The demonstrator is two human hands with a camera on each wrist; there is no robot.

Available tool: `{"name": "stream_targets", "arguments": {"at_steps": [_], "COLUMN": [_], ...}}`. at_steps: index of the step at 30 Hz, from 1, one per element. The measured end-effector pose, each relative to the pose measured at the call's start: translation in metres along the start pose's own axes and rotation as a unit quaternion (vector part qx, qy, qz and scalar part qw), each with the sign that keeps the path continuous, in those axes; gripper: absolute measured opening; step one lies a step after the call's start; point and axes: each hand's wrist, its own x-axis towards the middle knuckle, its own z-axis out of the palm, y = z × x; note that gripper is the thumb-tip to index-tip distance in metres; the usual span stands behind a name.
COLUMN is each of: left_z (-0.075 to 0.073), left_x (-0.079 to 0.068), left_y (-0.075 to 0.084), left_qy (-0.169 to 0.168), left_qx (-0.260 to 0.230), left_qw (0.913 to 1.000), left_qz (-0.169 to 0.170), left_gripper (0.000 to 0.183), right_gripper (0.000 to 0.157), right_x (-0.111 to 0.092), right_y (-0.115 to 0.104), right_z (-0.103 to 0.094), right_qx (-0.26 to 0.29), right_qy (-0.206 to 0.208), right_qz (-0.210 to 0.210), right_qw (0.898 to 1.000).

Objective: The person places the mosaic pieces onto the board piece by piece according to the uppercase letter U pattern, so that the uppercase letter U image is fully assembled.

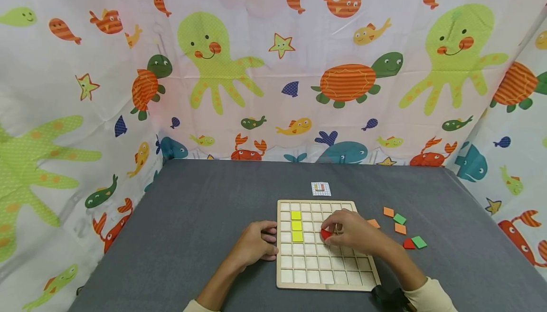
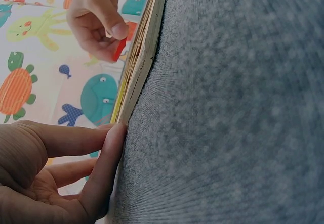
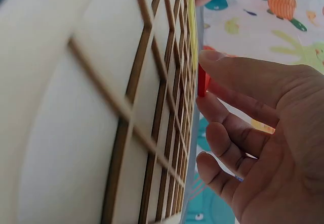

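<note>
A wooden grid board (image 1: 326, 287) lies on the grey table, with three yellow square tiles (image 1: 297, 225) in a column in its upper left part. Over the board's middle, my right hand (image 1: 352, 230) pinches a red tile (image 3: 202, 80) between thumb and fingertips, the tile on edge close above the cells. The other fingers of that hand are loosely bent. My left hand (image 1: 253, 244) rests on the table at the board's left side. Its thumb and fingertips touch the board's edge (image 2: 147, 57), bent loosely and spaced apart along it.
Several loose tiles lie right of the board: orange squares (image 1: 400, 228), green ones (image 1: 419, 242) and a red piece (image 1: 409, 243). A small card (image 1: 321, 189) with a printed grid pattern lies behind the board. A sea-animal curtain (image 1: 256, 65) surrounds the table (image 1: 213, 193).
</note>
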Motion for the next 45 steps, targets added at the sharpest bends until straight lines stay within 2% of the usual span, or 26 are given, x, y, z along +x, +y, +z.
{"name": "stream_targets", "arguments": {"at_steps": [12,18,26,33,39,45], "left_z": [0.0,0.0,0.0,0.0,0.0,0.0], "left_x": [0.0,0.0,0.0,0.001,0.0,0.001], "left_y": [0.0,0.0,0.0,0.0,0.001,0.0], "left_qy": [-0.001,0.0,0.0,-0.001,0.0,0.001], "left_qx": [-0.002,-0.003,-0.004,-0.006,-0.005,-0.003], "left_qw": [1.0,1.0,1.0,1.0,1.0,1.0], "left_qz": [-0.002,-0.003,-0.003,-0.004,-0.004,-0.002], "left_gripper": [0.069,0.068,0.067,0.066,0.066,0.066], "right_gripper": [0.021,0.022,0.022,0.022,0.025,0.02], "right_x": [0.016,0.024,0.028,0.029,0.029,0.03], "right_y": [-0.024,-0.035,-0.041,-0.044,-0.044,-0.043], "right_z": [0.016,0.023,0.031,0.033,0.034,0.034], "right_qx": [-0.008,-0.01,0.018,-0.008,-0.012,-0.022], "right_qy": [-0.015,-0.03,-0.048,-0.056,-0.059,-0.053], "right_qz": [-0.029,-0.023,-0.048,-0.068,-0.071,-0.067], "right_qw": [0.999,0.999,0.998,0.996,0.996,0.996]}}
